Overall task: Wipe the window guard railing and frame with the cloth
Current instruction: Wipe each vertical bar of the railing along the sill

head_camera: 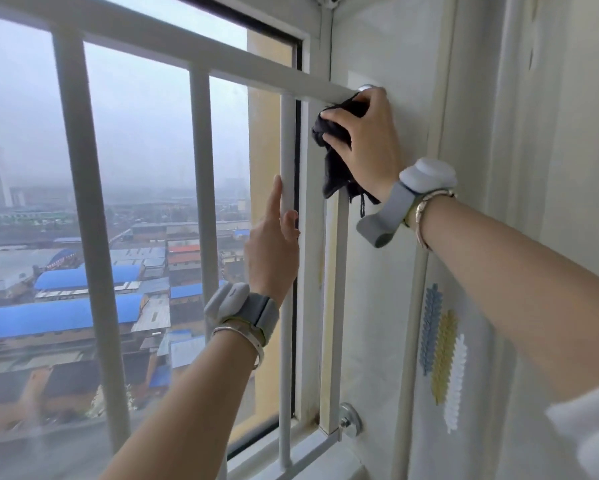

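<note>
My right hand (362, 140) grips the cloth (336, 157), fingers curled round the dark bundle and pressing it against the window frame (313, 271) just under the right end of the top rail (173, 51) — a loose tail of cloth hangs below my palm. My left hand (272, 244) is lower and to the left, its index finger straight and lying along a bar (287, 150), the thumb curled round that bar's front; it holds nothing else. Both wrists carry a grey band with a white sensor, left band (249, 311) and right band (409, 199), plus a thin bracelet.

Further left stand two more white bars of the railing (83, 202) before the glass. A round metal mount (350, 419) fixes the lower rail to the wall — beside it hangs a pale curtain (464, 306) with leaf embroidery (442, 355).
</note>
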